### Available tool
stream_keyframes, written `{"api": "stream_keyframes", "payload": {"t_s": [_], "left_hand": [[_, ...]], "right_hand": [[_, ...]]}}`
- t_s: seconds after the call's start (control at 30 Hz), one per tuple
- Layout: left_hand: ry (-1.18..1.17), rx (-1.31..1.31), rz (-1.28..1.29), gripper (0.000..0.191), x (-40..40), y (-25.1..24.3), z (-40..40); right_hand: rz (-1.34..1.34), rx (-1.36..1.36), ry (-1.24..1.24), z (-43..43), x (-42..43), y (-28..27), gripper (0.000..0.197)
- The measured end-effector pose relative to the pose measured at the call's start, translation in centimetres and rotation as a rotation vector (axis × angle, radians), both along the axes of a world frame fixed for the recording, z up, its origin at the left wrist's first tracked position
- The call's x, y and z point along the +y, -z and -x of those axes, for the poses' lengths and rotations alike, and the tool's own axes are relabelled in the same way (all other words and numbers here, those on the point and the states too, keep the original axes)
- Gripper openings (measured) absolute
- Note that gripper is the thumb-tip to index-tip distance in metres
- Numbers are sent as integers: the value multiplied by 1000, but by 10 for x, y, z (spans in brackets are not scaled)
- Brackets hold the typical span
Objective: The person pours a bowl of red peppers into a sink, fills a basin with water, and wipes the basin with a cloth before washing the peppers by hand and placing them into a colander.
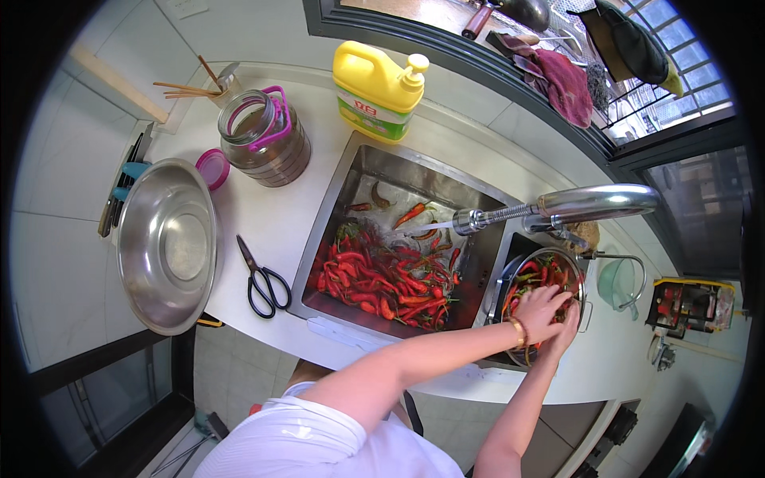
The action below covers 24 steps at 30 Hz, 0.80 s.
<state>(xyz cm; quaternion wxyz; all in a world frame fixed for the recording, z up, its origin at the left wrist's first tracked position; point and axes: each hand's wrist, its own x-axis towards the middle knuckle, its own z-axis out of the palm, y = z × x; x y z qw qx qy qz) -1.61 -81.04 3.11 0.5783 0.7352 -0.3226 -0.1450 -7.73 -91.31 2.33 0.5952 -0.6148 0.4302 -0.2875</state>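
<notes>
My left hand (541,316) lies with spread fingers over a round metal basin (583,281) of red and green chili peppers, at the right of the sink. My right hand (565,334) is beside it at the basin's near right side, its fingers partly hidden among the peppers. Whether either hand grips any pepper cannot be told. Many red chili peppers (382,287) lie in water in the stainless steel sink (317,263). Water runs from the faucet (478,221) into the sink over them.
Left of the sink are black-handled scissors (263,281), a large steel bowl (134,251), a glass jar (281,158) and its pink lid (213,168). A yellow detergent jug (376,83) stands behind the sink. A green plastic scoop (615,284) is at the right.
</notes>
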Motion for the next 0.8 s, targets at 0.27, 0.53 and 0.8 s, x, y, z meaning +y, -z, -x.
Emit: {"api": "stream_keyframes", "payload": {"t_s": [0.27, 0.53, 0.8], "left_hand": [[-117, -372, -411, 41, 159, 98, -73], [486, -628, -1073, 88, 258, 208, -115], [-349, -160, -1243, 79, 187, 238, -143]], "right_hand": [[818, 197, -262, -10, 90, -8, 25], [813, 1031, -1197, -69, 184, 177, 88], [580, 1036, -614, -105, 180, 287, 57]]}}
